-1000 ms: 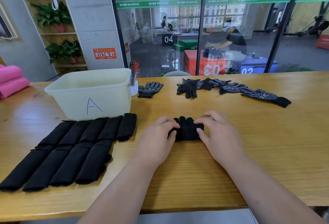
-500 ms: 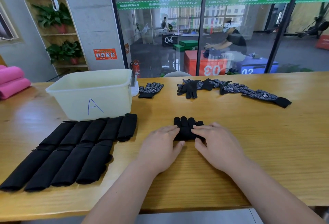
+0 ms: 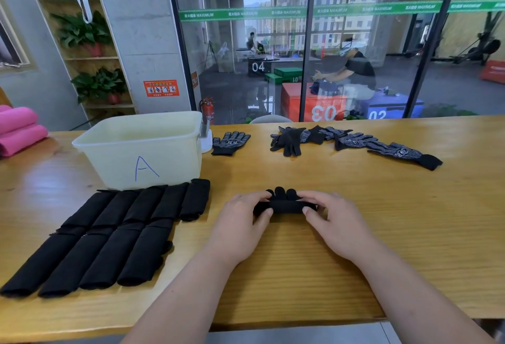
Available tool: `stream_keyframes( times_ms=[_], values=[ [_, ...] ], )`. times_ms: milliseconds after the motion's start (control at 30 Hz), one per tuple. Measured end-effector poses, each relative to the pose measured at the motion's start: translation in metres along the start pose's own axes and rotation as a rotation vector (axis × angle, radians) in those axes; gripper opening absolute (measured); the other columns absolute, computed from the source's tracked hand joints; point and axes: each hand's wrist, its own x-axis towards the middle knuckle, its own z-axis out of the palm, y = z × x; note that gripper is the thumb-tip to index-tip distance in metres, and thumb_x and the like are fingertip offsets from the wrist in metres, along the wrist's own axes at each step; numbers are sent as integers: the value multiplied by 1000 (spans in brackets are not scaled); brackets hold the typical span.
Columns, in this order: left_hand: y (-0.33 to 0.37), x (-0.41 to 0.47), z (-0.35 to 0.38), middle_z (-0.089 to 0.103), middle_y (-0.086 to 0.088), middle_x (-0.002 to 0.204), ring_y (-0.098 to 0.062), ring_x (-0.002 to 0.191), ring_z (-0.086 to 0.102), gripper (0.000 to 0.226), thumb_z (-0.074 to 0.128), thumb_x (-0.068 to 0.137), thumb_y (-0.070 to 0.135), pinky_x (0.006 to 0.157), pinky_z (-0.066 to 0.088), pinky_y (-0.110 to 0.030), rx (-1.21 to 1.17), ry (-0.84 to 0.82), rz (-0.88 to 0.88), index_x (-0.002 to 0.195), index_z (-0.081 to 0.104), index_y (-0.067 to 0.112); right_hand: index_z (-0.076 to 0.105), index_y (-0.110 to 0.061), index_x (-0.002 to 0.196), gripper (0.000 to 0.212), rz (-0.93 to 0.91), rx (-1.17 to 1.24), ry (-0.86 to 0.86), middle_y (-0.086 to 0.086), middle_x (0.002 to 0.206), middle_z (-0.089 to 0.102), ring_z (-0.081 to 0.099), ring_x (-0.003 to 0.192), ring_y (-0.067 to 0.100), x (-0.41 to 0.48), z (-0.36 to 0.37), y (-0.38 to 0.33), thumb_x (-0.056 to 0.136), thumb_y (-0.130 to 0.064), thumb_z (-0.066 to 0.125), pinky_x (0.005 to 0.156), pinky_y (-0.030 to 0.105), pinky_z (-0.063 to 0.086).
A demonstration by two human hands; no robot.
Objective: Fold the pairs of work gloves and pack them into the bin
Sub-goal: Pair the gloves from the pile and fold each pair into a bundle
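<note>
A black pair of gloves point(image 3: 284, 203) lies on the wooden table in front of me, partly rolled, its fingertips poking out on the far side. My left hand point(image 3: 240, 223) grips the roll's left end and my right hand point(image 3: 332, 219) grips its right end. The pale plastic bin point(image 3: 142, 149) marked "A" stands at the left rear. Several folded black pairs point(image 3: 109, 231) lie in two rows in front of the bin. One dotted glove point(image 3: 230, 142) lies beside the bin, and a loose heap of gloves point(image 3: 341, 141) stretches along the far side.
Pink rolled mats point(image 3: 19, 130) sit at the far left edge of the table point(image 3: 410, 220). A glass wall runs behind the table. A small white stand point(image 3: 206, 140) is tucked behind the bin's right corner.
Both hands drew back toward me, then lifted the near edge of the pair and rolled it over, so the flat pair is now a partial roll held at both ends.
</note>
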Motion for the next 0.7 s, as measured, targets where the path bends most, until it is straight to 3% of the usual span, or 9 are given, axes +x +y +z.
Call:
stream_keyframes(
  times_ms=[100, 200, 300, 367, 567, 700],
  values=[
    [-1, 0, -1, 63, 18, 129, 0, 114, 55, 37, 58, 105, 48, 87, 37, -8, -83, -10, -35, 142, 57, 46, 62, -55, 134, 34, 16, 75, 17, -20, 120, 67, 63, 103, 0, 1, 0, 3, 103, -42, 58, 95, 29, 51],
    [1, -1, -2, 66, 18, 131, -1, 120, 57, 36, 57, 105, 50, 93, 42, -17, -125, -8, -47, 140, 59, 46, 64, -53, 130, 29, 20, 84, 26, -17, 113, 71, 66, 94, 3, 1, 0, 2, 104, -45, 55, 90, 34, 55],
    [3, -1, -2, 62, 21, 131, -1, 115, 55, 36, 59, 105, 46, 94, 43, -19, -58, 19, -39, 141, 60, 41, 68, -45, 126, 24, 8, 16, 74, -19, 105, 69, 62, 83, 0, 1, -1, -3, 105, -45, 57, 75, 18, 47],
    [2, 0, -1, 57, 22, 130, -1, 119, 54, 35, 60, 105, 41, 98, 46, -21, -23, 52, -13, 140, 61, 38, 71, -36, 123, 23, 4, -40, 150, -22, 106, 64, 60, 86, -3, 0, -1, -7, 103, -43, 62, 72, 7, 41],
    [0, 1, 0, 53, 22, 126, 0, 122, 47, 31, 65, 102, 23, 101, 39, -19, 70, 122, 118, 129, 70, 37, 76, -33, 117, 18, 11, -22, 224, -23, 107, 65, 65, 85, -5, 1, 0, -9, 99, -34, 71, 76, 1, 42],
    [-3, 2, 4, 57, 19, 127, -6, 121, 48, 33, 58, 105, 24, 101, 44, -30, 189, 124, 161, 132, 72, 36, 75, -36, 118, 20, 15, 23, 157, -23, 110, 65, 66, 101, -3, 2, 1, -6, 100, -26, 71, 81, 3, 44]
  ],
)
